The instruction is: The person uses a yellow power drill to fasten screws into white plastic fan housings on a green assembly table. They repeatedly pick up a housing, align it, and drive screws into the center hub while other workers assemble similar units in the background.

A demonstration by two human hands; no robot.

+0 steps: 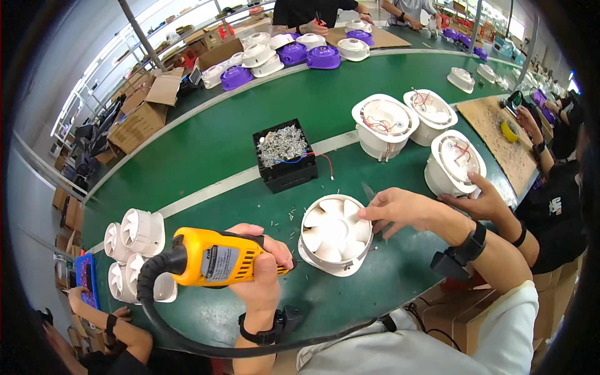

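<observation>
My left hand (265,265) is wrapped round a yellow corded power tool (209,257) with a black cable. The tool lies level above the table, its narrow end toward a round white fan housing (334,256). That housing lies face up in front of me, with broad white blades inside. At its upper right rim is my right hand (400,209), fingers apart, the fingertips at or just above the rim. I see nothing held in it. Beyond the housing stands a black box (287,172) heaped with loose screws (281,144), with red and blue wires at its side.
A co-worker's hand (478,197) touches a white housing (453,162) at right; two more wired housings (384,125) stand behind. Several fan housings (140,234) cluster at left. Loose screws (292,214) dot the green table (219,162). Purple and white parts (322,57) line the far side.
</observation>
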